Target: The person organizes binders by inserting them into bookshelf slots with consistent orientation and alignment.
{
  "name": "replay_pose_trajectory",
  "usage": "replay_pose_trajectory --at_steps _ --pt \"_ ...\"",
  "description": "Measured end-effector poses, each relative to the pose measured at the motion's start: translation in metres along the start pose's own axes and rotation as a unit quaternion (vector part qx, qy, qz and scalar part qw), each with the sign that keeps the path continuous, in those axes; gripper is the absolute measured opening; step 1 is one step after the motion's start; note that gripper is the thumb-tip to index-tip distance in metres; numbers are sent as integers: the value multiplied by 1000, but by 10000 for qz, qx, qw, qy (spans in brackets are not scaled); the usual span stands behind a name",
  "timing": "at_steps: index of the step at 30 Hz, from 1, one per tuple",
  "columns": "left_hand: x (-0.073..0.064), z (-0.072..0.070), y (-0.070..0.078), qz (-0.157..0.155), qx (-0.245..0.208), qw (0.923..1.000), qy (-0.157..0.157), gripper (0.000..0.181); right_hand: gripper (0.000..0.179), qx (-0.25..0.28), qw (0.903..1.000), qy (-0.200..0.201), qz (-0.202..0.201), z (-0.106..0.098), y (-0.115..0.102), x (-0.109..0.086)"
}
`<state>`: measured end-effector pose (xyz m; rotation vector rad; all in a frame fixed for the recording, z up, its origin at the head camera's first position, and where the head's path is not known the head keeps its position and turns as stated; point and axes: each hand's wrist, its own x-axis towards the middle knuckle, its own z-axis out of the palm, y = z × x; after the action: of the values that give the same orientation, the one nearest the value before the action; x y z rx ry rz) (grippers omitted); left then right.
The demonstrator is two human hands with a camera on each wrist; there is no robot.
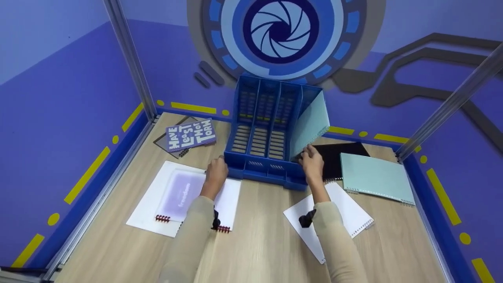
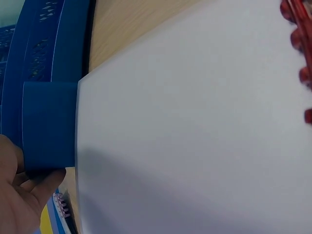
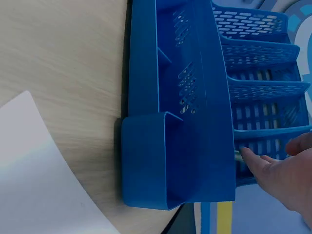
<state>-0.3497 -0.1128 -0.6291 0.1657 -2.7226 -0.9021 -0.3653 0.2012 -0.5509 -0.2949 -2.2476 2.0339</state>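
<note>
Pale mint-green rectangular spiral notebook [image 1: 312, 120] sits tilted in the rightmost slot of that blue plastic four-slot organizer [image 1: 264, 169], just right of centre frame, your right hand [image 1: 313, 165] pinching its lower edge, probably to control the lean, while your left hand [image 1: 216, 176] grips the organizer's near-left corner, bracing it I guess.

Seemingly wooden table [image 1: 259, 228] bears blue rack [image 1: 271, 130], notebooks [image 1: 377, 176].
</note>
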Motion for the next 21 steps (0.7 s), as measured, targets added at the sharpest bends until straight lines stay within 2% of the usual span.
replay_pose_trajectory --at_steps 6,10,16,21 --pt "-2 2 2 57 -136 9998 145 22 48 675 9966 -455 -154 3 3 -30" --pt "-7 -1 -4 80 -215 9997 125 24 47 946 9927 -692 -282 8 10 -53" --pt "-29 -18 -12 236 -756 9968 49 31 45 897 9909 -944 -351 -1 25 -84" --pt "-50 -35 -7 682 -748 9948 -109 32 44 698 9933 -868 -323 -22 36 -102"
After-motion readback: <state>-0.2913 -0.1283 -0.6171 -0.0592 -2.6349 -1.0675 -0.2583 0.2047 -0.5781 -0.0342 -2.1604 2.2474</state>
